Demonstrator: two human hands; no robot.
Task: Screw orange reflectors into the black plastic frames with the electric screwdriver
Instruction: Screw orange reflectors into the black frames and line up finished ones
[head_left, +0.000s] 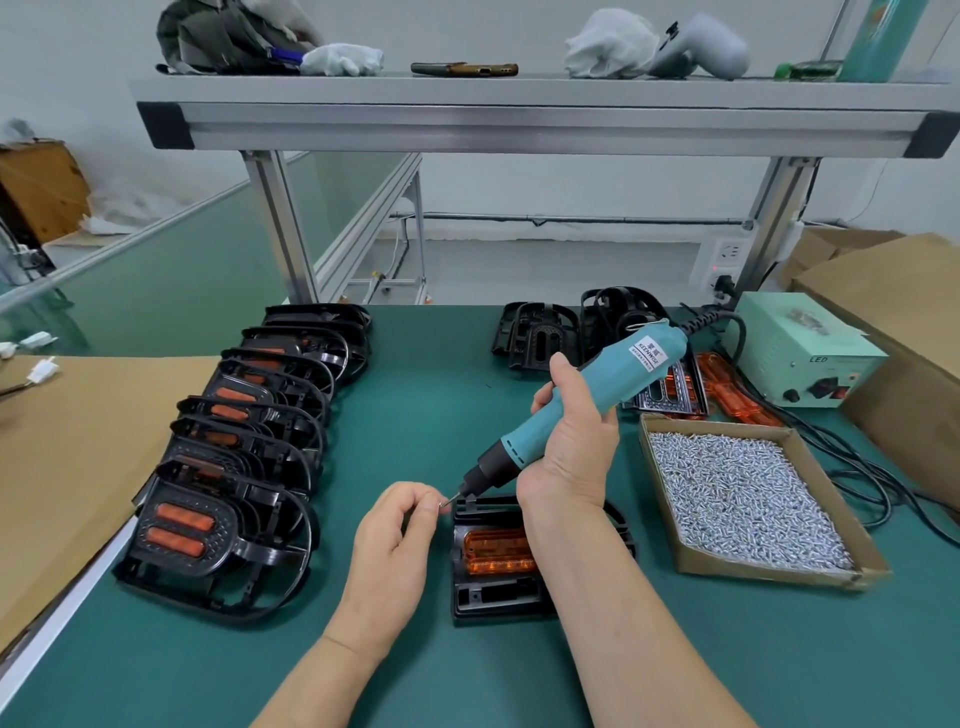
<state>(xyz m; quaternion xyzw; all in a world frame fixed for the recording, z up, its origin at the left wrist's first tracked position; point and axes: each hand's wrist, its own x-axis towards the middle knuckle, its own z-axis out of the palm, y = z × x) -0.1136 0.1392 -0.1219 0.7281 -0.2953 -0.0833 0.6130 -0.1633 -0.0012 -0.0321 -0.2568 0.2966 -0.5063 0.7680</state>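
Green mat (415, 395) covers the bench, and on it, from big to small: a row of finished black frames (244, 457) at the left side, a cardboard tray of screws (743, 493) at the right, and one frame in work (498, 566) in the middle, approx. under the two hands. An orange reflector (496, 552) sits already in this frame, its long axis left to right.

Right hand (576, 441) is closed full around the blue electric screwdriver (582, 400). The tool is tilted: cord end goes up and to the right, bit goes down and to the left, w/ the tip just above the far left corner of the frame.

Left hand (400, 530) is mostly curled; thumb and forefinger pinch one small screw (444, 502). The screw is held at the bit tip, touching or almost, I cannot tell which.

The relation that matters: the screw lies left of the bit, the bit points down-left at it, and the screw hole, I judge, is directly below at the far edge of the frame. Next the screw must probably sit on the bit, then the tool must come more upright over the hole. If it stays tilted, the screw may go in crooked.
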